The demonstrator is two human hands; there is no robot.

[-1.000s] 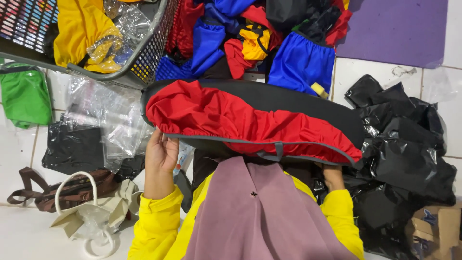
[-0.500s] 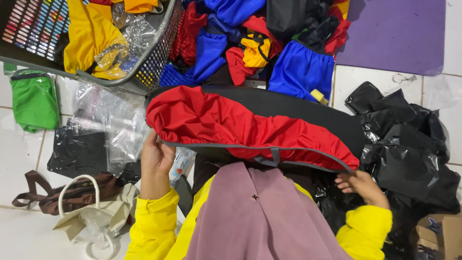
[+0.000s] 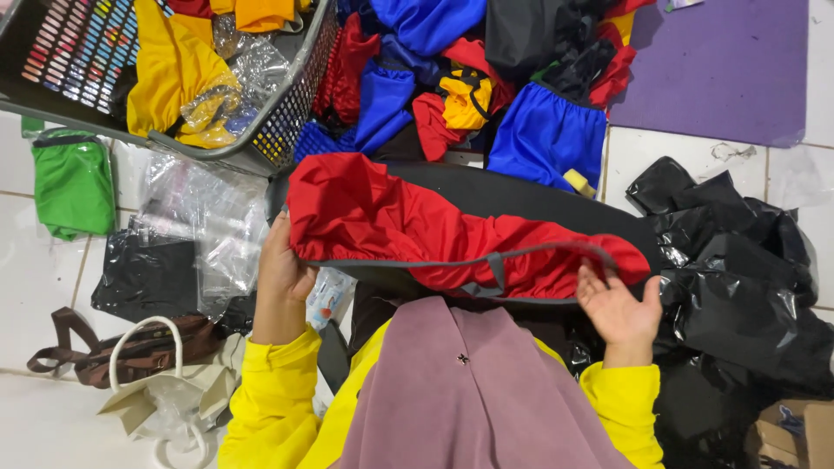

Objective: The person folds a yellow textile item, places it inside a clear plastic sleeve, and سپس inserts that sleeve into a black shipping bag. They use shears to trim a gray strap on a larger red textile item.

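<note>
In the head view, a person in yellow sleeves is sitting over a tiled floor (image 3: pixel 35 278) and handling a red and black garment (image 3: pixel 417 226) that is stretching across the middle of the picture, just above their lap. The left hand (image 3: pixel 282 278) is closing its grip on the garment's left end, fingers tucking under the red cloth there. The right hand (image 3: pixel 621 308) is lying palm up with the fingers spread wide, holding nothing firmly; its fingertips are touching the grey-edged hem (image 3: pixel 486 260) near the garment's right end.

Beyond the garment, a heap of blue, red and yellow clothes (image 3: pixel 452 95) is lying on the floor. A grey plastic basket (image 3: pixel 287 130) at upper left is holding yellow cloth and crumpled clear wrap. A green pouch (image 3: pixel 74 182) is resting near the left edge, well apart from the hands. Clear plastic bags (image 3: pixel 208 217) are lying just beside the left hand, with a black bag (image 3: pixel 143 274) below them. A brown strap bag (image 3: pixel 130 352) and a pale tote (image 3: pixel 165 399) are sitting near the left elbow. Black plastic bags (image 3: pixel 738 269) are piling up to the right, and a purple mat (image 3: pixel 721 69) is lying at upper right.
</note>
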